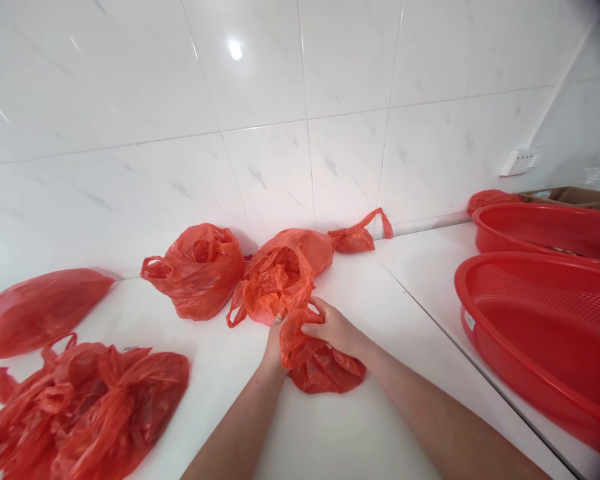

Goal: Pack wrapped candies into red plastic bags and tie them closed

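Rear: a white wall [350, 67] of grey-veined tiles. A white power outlet [520, 162] is mounted at right; a white strip [563, 87] runs diagonally up from it.

Base: a white work surface [405, 393], divided by a dark seam [480, 375] at right.

Right side: 2 red plastic baskets. The near basket [510, 353] has perforated inner walls and carries a small white label [469, 320]. The far basket [493, 230] sits directly behind. Beyond it: a brown carton [560, 195] and a red bundle [493, 199].

Left side: 1 smooth red bag [45, 310], located behind a crumpled group of red bags [105, 413].
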`<state>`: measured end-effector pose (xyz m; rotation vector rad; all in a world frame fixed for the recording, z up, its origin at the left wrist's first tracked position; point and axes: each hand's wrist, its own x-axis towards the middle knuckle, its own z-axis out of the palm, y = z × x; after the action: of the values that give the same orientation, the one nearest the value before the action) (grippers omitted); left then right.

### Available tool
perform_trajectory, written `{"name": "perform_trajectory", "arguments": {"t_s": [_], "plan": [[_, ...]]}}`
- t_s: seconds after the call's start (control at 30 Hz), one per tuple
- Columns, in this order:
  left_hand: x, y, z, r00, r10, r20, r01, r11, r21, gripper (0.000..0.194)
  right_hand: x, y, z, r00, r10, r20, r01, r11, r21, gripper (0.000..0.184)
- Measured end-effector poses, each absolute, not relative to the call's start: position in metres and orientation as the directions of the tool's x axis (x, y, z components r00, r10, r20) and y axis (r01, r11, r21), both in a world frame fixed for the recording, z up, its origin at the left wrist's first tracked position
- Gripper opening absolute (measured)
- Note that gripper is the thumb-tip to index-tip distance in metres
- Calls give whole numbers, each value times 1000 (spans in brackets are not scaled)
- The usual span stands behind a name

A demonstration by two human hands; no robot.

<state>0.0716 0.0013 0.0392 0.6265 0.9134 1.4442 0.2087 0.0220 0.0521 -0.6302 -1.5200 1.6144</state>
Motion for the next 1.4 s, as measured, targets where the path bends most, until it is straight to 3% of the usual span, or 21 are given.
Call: {"name": "perform_trajectory", "arguments": {"t_s": [0.1, 0.17, 0.33, 0.47, 0.57, 0.63, 0.7, 0.87, 1.0, 1.2, 1.3, 1.4], "plan": [[77, 0, 40, -69, 996, -58, -514, 14, 858, 16, 204, 25, 45, -482, 862, 157, -231, 47, -972, 41], [80, -2, 41, -73, 997, -20, -466, -16, 885, 29, 202, 31, 37, -438, 893, 107, -257, -11, -966, 29], [78, -8, 45, -117, 990, 78, -306, -111, 945, 69, 197, 54, 26, -312, 950, 5, -258, -80, -963, 22], [74, -5, 52, -101, 960, 260, -167, -274, 947, 86, 186, 71, 27, -194, 972, 131, -140, 105, -985, 17], [71, 5, 50, -155, 943, 293, -130, -313, 941, 69, 180, 76, 29, -191, 956, 224, -118, 204, -972, 17], [67, 14, 44, -167, 956, 242, -146, -266, 953, 38, 180, 77, 30, -280, 945, 169, -150, 131, -980, 17], [61, 22, 37, -157, 973, 169, -190, -198, 962, 23, 184, 74, 31, -393, 914, 102, -194, 26, -981, 21], [50, 27, 24, -200, 975, 100, -272, -153, 950, 23, 198, 63, 37, -546, 833, 93, -324, -108, -940, 42], [50, 23, 23, -188, 978, 88, -290, -141, 947, 18, 203, 59, 39, -569, 821, 39, -295, -160, -942, 62], [47, 23, 28, -138, 989, 61, -332, -104, 938, 21, 203, 63, 33, -603, 796, 44, -280, -160, -947, 33], [45, 24, 29, -114, 992, 49, -366, -88, 926, 23, 205, 64, 33, -594, 803, 50, -262, -134, -956, 30], [45, 24, 30, -91, 995, 43, -414, -77, 907, 28, 208, 64, 36, -543, 834, 93, -159, 7, -987, 37]]}}
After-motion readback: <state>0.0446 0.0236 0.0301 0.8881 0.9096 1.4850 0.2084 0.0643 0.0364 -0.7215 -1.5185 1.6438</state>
